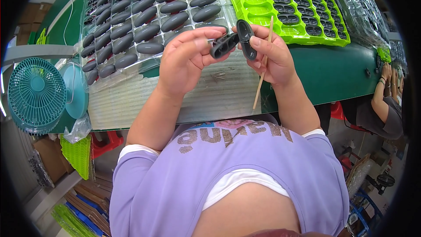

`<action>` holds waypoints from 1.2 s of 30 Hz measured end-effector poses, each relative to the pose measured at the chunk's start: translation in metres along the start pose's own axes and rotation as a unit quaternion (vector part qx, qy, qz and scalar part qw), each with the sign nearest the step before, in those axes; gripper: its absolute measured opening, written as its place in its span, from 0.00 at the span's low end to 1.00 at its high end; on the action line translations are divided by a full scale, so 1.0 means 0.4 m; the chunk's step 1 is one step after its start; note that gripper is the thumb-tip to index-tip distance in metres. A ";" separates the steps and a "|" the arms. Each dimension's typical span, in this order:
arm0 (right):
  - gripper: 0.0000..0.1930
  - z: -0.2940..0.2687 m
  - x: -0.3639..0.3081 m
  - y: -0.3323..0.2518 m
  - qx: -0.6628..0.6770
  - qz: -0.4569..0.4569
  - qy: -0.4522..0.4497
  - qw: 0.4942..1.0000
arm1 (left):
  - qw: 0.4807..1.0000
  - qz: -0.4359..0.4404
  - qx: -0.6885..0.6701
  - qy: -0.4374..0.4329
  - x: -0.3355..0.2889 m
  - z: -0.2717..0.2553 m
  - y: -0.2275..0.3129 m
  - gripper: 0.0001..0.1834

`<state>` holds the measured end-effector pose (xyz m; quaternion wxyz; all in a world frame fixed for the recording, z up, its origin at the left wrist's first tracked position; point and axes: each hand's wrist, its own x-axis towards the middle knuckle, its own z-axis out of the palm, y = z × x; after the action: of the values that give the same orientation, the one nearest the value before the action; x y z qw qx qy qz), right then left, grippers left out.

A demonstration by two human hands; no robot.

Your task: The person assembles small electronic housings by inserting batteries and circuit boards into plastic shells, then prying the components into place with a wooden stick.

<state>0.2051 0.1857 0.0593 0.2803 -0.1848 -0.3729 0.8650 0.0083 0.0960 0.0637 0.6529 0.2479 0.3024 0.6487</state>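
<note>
Counter (315, 79) is dark green, lime tray (320, 41) on it full of dark parts. Clear tray (144, 60) of grey cases sits left of the lime one, teal fan (37, 85) way further left. Right by the lime tray's near left corner, left grip (182, 61) pinches the left case half (224, 47), its long axis slanting toward that corner. Right grip (279, 59) has a wooden stick (260, 79) crossing the palm, plus the right case half (245, 37), roughly parallel to the tray's left edge. Can't tell if they're joined.
</note>
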 end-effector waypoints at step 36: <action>0.22 0.012 0.003 0.034 -0.168 0.006 0.056 0.984 | 0.995 -0.017 0.042 0.084 0.000 -0.018 -0.044 0.11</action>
<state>0.1968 0.1761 0.0522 0.2608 -0.2799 -0.4955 0.7798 0.0152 0.0949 0.0460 0.6249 0.2143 0.3874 0.6431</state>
